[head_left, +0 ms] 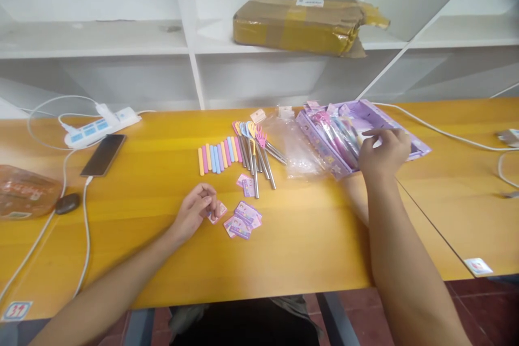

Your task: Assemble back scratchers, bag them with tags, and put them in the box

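Observation:
Low over the table, my left hand (197, 208) has its fingers curled, with a small pink card (218, 212) at the fingertips. Just right of it lies a loose pile of pink and purple cards (243, 220), with a couple more cards (248, 186) behind. My right hand (385, 151) hovers over a purple patterned box (419, 148), thumb and index finger apart, nothing clearly held. Clear packets with colourful contents (334, 130) fill the box's left side. Hand-shaped back scratchers with metal rods (259, 151) lie fanned out beside a row of pastel handle-like tubes (219, 155).
Clear plastic bags (298, 146) lie against the box. At left are a power strip (105, 127), a phone (104, 155), a dark mouse-like object (67, 204), white cables and an orange bag (26, 192). A taped carton (298, 24) sits on the shelf above.

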Tool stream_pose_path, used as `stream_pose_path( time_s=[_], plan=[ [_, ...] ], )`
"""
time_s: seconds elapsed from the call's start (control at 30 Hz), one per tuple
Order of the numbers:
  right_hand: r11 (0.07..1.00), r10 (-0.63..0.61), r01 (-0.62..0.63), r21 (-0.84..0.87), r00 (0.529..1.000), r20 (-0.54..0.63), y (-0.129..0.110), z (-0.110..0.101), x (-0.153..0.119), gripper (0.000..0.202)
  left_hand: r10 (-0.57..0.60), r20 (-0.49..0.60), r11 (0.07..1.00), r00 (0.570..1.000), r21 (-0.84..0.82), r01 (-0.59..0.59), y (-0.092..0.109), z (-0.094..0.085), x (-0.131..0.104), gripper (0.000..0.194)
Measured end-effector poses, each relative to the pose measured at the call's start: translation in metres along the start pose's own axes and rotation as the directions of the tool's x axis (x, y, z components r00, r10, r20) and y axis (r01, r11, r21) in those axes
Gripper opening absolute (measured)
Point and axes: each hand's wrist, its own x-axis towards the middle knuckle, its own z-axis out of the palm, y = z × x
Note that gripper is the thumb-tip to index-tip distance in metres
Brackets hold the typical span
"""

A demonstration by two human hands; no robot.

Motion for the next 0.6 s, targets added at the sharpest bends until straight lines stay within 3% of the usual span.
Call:
stream_pose_path(
  time_s=[0.1, 0.23, 0.33, 0.43, 0.5, 0.6],
  plan=[
    [0.992, -0.078, 0.091, 0.093, 0.988, -0.131, -0.022, -0.009, -0.006, 0.023, -0.004, -0.005, 0.999, 1.0, 0.039, 0.004, 0.0, -0.002, -0.001, 0.023],
    [0.928, -0.267, 0.282, 0.243, 0.959, -0.093, -0.051, -0.016, -0.017, 0.022, -0.01, -0.006, 0.994, 1.0, 0.105, 0.011, -0.001, -0.005, -0.001, 0.022],
    [0.829, -0.461, 0.391, 0.4, 0.883, 0.093, -0.074, -0.017, -0.031, 0.018, -0.022, 0.012, 0.984, 1.0, 0.177, 0.02, -0.003, -0.008, -0.003, 0.02],
    [0.758, -0.599, 0.391, 0.522, 0.735, 0.318, -0.102, -0.014, -0.05, 0.018, -0.033, 0.02, 0.977, 0.999, 0.213, 0.028, -0.004, -0.009, -0.003, 0.017],
    [0.768, -0.614, 0.368, 0.525, 0.655, 0.44, -0.12, -0.009, -0.064, 0.021, -0.04, 0.01, 0.979, 0.999, 0.199, 0.037, -0.002, -0.008, -0.002, 0.017],
    [0.827, -0.56, 0.348, 0.442, 0.582, 0.589, -0.142, 0.002, -0.083, 0.026, -0.053, -0.017, 0.989, 0.998, 0.135, 0.054, 0.002, -0.006, 0.002, 0.018]
  ],
)
